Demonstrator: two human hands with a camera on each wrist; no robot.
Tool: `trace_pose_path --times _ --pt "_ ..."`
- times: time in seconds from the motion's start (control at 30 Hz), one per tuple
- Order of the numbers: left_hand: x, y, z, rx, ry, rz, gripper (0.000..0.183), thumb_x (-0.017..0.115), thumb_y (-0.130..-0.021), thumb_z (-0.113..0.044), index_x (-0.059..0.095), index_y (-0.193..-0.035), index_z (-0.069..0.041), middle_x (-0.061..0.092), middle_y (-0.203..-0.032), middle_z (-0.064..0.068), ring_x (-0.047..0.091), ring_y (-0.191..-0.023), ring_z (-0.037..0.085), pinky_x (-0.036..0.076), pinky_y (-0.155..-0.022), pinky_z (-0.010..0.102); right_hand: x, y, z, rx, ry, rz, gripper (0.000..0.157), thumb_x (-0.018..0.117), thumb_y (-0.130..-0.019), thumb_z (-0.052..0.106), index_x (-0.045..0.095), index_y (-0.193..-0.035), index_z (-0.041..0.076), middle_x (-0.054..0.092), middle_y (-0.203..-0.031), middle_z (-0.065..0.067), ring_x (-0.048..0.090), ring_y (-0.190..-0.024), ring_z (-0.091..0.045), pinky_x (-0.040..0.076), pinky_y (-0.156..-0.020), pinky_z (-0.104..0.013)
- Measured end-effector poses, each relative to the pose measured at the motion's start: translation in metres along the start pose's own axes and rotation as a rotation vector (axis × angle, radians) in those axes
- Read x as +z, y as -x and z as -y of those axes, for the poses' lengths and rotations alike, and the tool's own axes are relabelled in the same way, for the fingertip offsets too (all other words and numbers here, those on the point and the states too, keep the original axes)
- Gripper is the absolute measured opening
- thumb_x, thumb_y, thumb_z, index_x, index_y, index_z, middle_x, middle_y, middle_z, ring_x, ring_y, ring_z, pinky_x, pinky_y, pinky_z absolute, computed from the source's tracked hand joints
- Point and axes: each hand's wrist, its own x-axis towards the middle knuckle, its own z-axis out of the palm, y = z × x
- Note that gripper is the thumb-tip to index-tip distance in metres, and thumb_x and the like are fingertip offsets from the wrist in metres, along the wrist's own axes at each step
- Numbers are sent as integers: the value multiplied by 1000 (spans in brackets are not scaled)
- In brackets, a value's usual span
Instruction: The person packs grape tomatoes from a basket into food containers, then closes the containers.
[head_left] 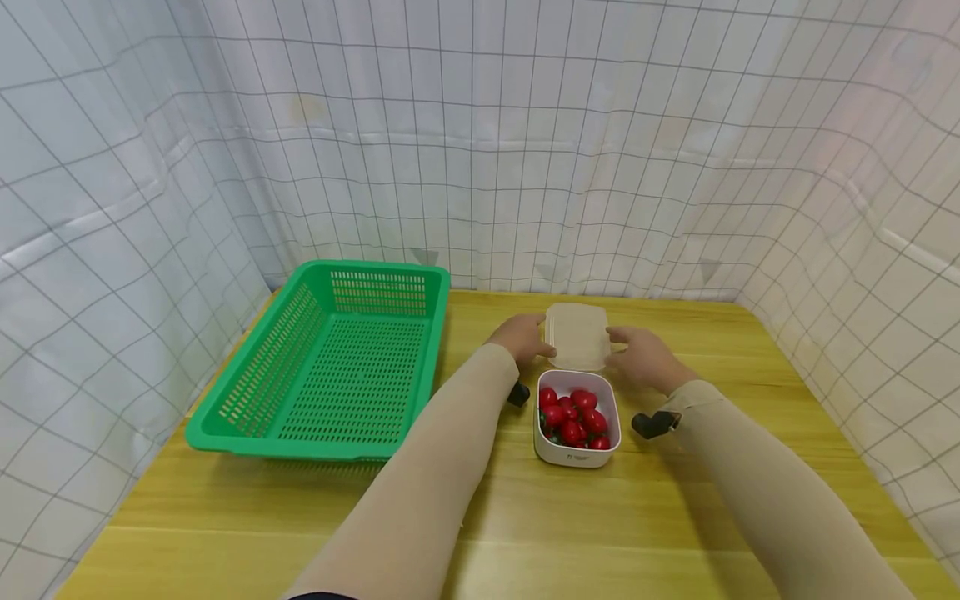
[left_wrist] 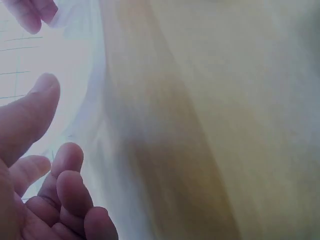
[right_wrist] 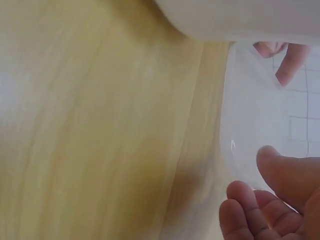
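Note:
A pale, translucent lid (head_left: 577,335) lies just behind a white square box (head_left: 576,455) of small red tomatoes (head_left: 570,414). Thumb and fingers spread apart, my left hand (head_left: 522,337) is at the lid's left edge. On the opposite edge is my right hand (head_left: 647,360), its fingertips right beside the lid. The left wrist view has the left thumb (left_wrist: 37,107) apart from loosely bent fingers (left_wrist: 72,187). In the right wrist view, the right thumb (right_wrist: 285,172) overlaps the lid's rounded corner, and the fingers are bent below it.
To the left stands a large green plastic basket (head_left: 356,379) with slotted sides. All of it rests on a wooden table (head_left: 540,533). White grid-patterned sheeting (head_left: 525,167) hangs behind the table and along both sides.

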Motion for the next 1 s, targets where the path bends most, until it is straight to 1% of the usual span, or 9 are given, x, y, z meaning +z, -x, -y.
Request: trace_pose_path --times 0.07,0.13,0.2,0.27,0.3,0.4,0.6,0.9,1.0 --pt "-1 -2 0 -8 33 -25 79 79 -95 -34 43 -162 -14 56 -158 5 50 -147 23 36 -125 38 -1 0 2 6 -38 -23 63 64 -101 17 43 -157 -4 50 -157 -27 63 -132 -42 45 -116 -57" --pt "-2 -3 0 -14 74 -51 79 79 -95 -33 42 -163 -16 70 -138 5 64 -128 21 43 -120 37 -3 0 3 8 -78 -46 64 64 -102 16 40 -158 -5 48 -158 -28 65 -130 -42 47 -114 -57" --pt "-4 -3 -1 -20 112 -76 80 79 -95 -32 41 -164 -17 76 -116 3 68 -104 18 51 -107 35 -4 -1 3 12 -109 -69 65 65 -103 16 40 -159 -5 47 -159 -28 64 -130 -43 48 -113 -56" --pt "-5 -3 -3 -18 148 -95 80 79 -96 -31 39 -165 -18 73 -97 2 63 -83 17 54 -92 34 -6 -1 4 12 -128 -94 65 65 -103 17 40 -159 -4 47 -159 -28 64 -130 -43 49 -112 -56" --pt "-6 -3 -4 -14 160 -105 81 79 -96 -30 38 -165 -19 71 -94 1 62 -78 16 53 -86 33 -7 -1 5 14 -136 -103 65 65 -103 18 40 -159 -3 46 -160 -27 64 -130 -43 51 -110 -55" --pt "-9 -3 -7 0 185 -124 82 78 -97 -31 36 -166 -18 70 -98 1 62 -79 16 52 -81 32 -10 2 9 26 -158 -126 65 65 -104 21 39 -160 -2 46 -161 -25 64 -131 -42 56 -103 -52" --pt "-17 3 -14 17 196 -159 82 75 -100 -32 32 -167 -17 68 -108 4 62 -92 18 53 -90 36 -15 8 20 48 -218 -169 66 65 -105 22 39 -162 2 49 -160 -21 64 -129 -40 57 -87 -39" --pt "-27 19 -25 19 227 -222 79 75 -100 -30 34 -166 -18 67 -112 6 61 -93 20 52 -78 32 -23 14 36 48 -278 -200 66 64 -105 21 37 -163 4 54 -153 -26 58 -134 -43 54 -94 -43" --pt "-31 29 -32 18 238 -245 79 75 -100 -30 34 -167 -19 70 -117 7 63 -94 20 54 -75 31 -28 17 39 53 -313 -190 67 64 -106 21 36 -164 7 55 -149 -26 56 -133 -42 51 -91 -37"
